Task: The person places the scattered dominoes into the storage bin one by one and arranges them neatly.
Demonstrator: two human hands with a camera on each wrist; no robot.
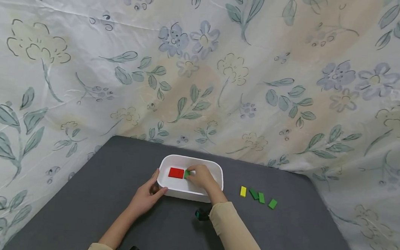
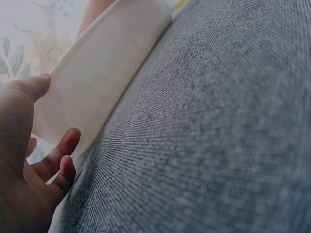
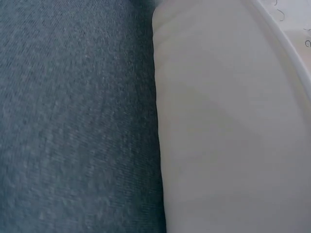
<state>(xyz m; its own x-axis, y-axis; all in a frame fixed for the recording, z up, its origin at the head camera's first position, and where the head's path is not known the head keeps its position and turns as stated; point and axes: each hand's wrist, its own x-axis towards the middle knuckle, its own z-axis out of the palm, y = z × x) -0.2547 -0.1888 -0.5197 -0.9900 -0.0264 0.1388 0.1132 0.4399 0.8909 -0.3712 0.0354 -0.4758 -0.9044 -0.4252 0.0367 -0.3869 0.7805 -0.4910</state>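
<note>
A white open box (image 1: 182, 194) with rounded corners rests on the dark cloth. My left hand (image 1: 144, 195) grips its left end. In the left wrist view, the thumb of the left hand (image 2: 26, 145) lies at the rim of the box (image 2: 92, 73), with curled fingers by its lower corner. Inside, small flat red blocks (image 1: 176, 173) form one patch on the floor. Right beside them, my right hand (image 1: 200, 176) pinches a small green block (image 1: 186, 174), partly hidden by the fingers. Only the outer wall of the box (image 3: 233, 121) and cloth show in the right wrist view.
Right of the box lie a yellow block (image 1: 243, 191) and three loose green blocks (image 1: 261, 197). Dark grey cloth (image 1: 303, 228) covers the table. A floral curtain (image 1: 203, 64) hangs behind its far edge and along both sides.
</note>
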